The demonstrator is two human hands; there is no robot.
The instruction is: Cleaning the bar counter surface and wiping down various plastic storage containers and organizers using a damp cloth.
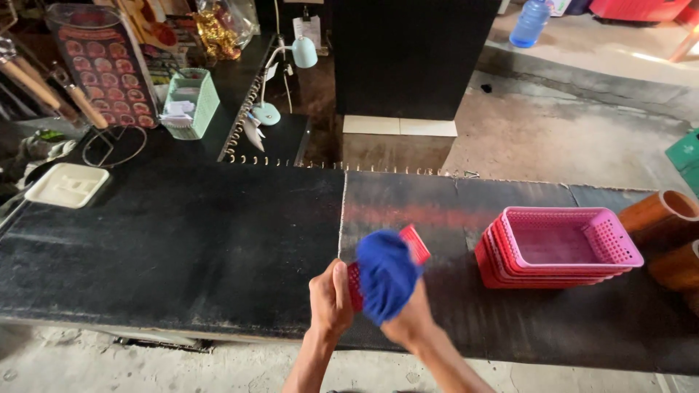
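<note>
Red basket: small perforated plastic tray, held above the near edge of the black desk, mostly hidden behind the cloth.
Blue cloth: soft, bunched, pressed over the basket.
Left hand: fingers wrapped around the basket's left end.
Right hand: fingers closed in the cloth, largely covered by it.
Handling: likely light, stiff but slightly flexible and thin-walled; the rim or short ends look like the firmest hold.
Nearby: stack of pink and red baskets to the right, well apart; white tray far left.
</note>
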